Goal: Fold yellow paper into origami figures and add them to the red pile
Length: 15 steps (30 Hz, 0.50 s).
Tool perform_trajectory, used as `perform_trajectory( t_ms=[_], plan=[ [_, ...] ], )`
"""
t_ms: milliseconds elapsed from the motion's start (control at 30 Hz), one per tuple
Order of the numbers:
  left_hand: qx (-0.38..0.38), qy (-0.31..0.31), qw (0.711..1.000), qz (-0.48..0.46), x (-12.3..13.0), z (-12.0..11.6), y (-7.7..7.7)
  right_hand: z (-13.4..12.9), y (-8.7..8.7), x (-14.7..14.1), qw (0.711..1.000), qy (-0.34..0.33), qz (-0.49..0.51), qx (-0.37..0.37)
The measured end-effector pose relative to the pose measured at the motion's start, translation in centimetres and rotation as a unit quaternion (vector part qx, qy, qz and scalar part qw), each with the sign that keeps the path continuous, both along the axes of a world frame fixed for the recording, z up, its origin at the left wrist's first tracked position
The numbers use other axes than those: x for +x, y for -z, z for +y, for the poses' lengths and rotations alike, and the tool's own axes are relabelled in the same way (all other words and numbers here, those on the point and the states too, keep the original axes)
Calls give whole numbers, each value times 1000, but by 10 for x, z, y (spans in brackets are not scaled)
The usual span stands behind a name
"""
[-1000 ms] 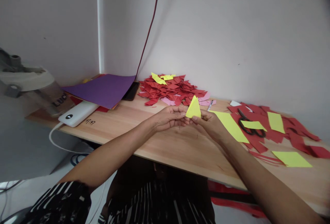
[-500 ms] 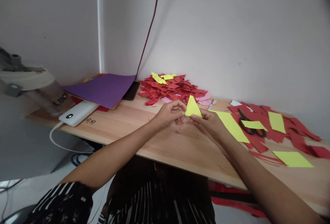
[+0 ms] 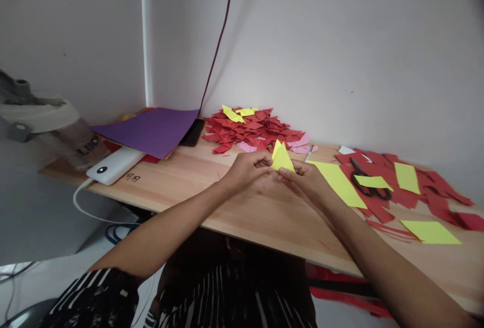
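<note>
A folded piece of yellow paper [image 3: 283,159], pointed at the top, is held upright above the wooden table. My left hand [image 3: 252,168] pinches its left lower edge between thumb and fingers. At its lower right corner, my right hand [image 3: 301,174] grips it with the thumb in front and fingers behind. Two peaks of the paper show, a narrow one on the left and a wider one on the right. Behind it lies a heap of folded red paper pieces [image 3: 260,129], with folded yellow pieces [image 3: 233,114] on top.
To the right are yellow sheets [image 3: 431,232], red paper strips [image 3: 438,202], black-handled scissors [image 3: 372,193] and a pen [image 3: 310,152]. At left lie purple paper [image 3: 151,129], a dark phone [image 3: 193,133], a white power bank [image 3: 115,166] with its cable, and a clear bottle [image 3: 71,141].
The yellow paper's left flap has parted from the wider flap, so two peaks now show. My left fingers have closed onto its left edge; my right hand has barely moved.
</note>
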<state>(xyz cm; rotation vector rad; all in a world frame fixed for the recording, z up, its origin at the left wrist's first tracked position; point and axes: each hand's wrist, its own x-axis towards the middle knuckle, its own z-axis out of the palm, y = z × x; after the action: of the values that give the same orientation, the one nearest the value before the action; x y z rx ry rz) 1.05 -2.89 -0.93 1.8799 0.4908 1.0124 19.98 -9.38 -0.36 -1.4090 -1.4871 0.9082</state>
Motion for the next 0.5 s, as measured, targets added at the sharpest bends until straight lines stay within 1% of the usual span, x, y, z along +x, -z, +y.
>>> perform_trajectory(
  t_ms=[100,267,367,500],
  plan=[
    [-5,-11,1000,15,-1,-1,-2,-1,-2,-1,1000,4,-23,1],
    [12,-29,999,18,-3,-2,-5,-3,-8,-5,999,6,-44,15],
    [-1,-22,1000,19,-3,-1,-4,-3,-8,-6,999,11,-46,21],
    [-42,2,999,3,-1,2,0,-1,-5,-4,999,4,-41,22]
  ],
)
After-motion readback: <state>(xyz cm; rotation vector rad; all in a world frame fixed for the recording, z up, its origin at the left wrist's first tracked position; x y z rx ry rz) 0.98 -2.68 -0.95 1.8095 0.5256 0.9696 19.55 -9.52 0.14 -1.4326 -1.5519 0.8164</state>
